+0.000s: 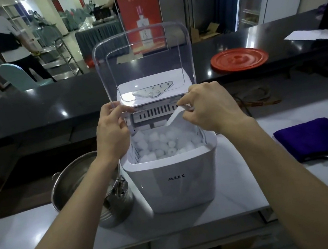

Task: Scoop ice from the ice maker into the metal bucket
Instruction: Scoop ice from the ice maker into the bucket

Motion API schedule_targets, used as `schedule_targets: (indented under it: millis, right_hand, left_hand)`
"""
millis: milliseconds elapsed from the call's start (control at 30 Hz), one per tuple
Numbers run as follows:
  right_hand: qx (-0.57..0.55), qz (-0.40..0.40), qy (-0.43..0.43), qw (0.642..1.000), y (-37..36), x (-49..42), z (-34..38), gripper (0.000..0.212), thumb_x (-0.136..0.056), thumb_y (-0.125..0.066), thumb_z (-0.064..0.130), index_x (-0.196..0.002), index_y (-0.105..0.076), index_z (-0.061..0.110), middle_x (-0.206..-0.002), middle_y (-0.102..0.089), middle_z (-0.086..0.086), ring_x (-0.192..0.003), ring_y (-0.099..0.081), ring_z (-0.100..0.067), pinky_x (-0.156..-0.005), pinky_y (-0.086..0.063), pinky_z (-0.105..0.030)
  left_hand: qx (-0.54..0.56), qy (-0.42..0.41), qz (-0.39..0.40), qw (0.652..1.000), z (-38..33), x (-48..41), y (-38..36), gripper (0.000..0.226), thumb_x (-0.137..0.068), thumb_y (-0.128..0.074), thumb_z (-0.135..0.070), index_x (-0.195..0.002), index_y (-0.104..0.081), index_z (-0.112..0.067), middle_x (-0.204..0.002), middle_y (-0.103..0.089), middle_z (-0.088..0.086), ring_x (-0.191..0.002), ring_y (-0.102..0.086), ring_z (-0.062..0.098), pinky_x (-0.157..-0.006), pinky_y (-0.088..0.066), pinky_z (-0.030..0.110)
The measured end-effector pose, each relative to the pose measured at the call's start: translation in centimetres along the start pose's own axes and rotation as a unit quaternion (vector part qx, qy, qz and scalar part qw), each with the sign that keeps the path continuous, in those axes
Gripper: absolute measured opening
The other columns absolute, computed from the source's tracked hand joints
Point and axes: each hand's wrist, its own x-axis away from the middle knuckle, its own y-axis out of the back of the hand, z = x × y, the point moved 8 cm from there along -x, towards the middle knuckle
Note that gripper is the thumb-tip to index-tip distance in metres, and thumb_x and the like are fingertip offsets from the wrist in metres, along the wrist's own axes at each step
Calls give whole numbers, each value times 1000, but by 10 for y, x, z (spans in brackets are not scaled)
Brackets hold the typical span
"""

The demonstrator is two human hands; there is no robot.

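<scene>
Currently, the white box-shaped plastic ice maker (pixel 174 179) stands on the pale worktop (pixel 246 193) straight ahead of me, its clear plastic lid (pixel 141 47) swung up and standing open. The basket inside is heaped with hollow white ice pieces (pixel 166 143).

Left hand (pixel 112 130): fingers curled at the lower left corner of the raised lid, thumb and forefinger pinching its edge.

Right hand (pixel 210 108): fingertips closed on the handle end of a white plastic scoop (pixel 173 116). The scoop tilts down to the left, its bowl just above the ice at the back of the basket. Whether it touches the ice I cannot tell.

The round polished metal bucket (pixel 81 181) sits just beside the ice maker on its left, partly hidden under my left forearm.

A folded purple cloth (pixel 313 138) lies on the worktop, well apart to the right. A round red disc (pixel 239 59) rests on the black glossy counter (pixel 26 110) behind.
</scene>
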Motion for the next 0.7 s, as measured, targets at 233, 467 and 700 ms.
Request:
schedule_targets:
  millis: [233,467,700]
  right_hand:
    - [-12,35,18,999,-9,3,8,32,-98,-67,25,-127,-78,33,-106,-70,2,-94,-65,-26,-84,-57,-40]
    - [-2,7,10,1000,12,2,-6,34,-97,-70,29,-130,-75,36,-103,-70,3,-89,-65,-23,-81,-56,-38]
    - [-3,54,25,998,-6,1,8,34,-96,-68,19,-125,-79,30,-108,-75,1,-95,-68,-26,-86,-59,-40]
  left_hand:
    - [1,4,1,1000,2,-1,0,38,-105,-52,-1,-111,-77,-29,-146,-49,-6,-134,-51,13,-106,-55,35]
    - [-2,0,-2,1000,2,-1,-1,38,-105,-53,0,-111,-76,-30,-145,-49,-6,-133,-50,12,-103,-54,30]
    - [2,-1,-6,1000,-2,0,1,40,-104,-52,1,-111,-77,-29,-143,-50,-6,-131,-51,9,-100,-49,19]
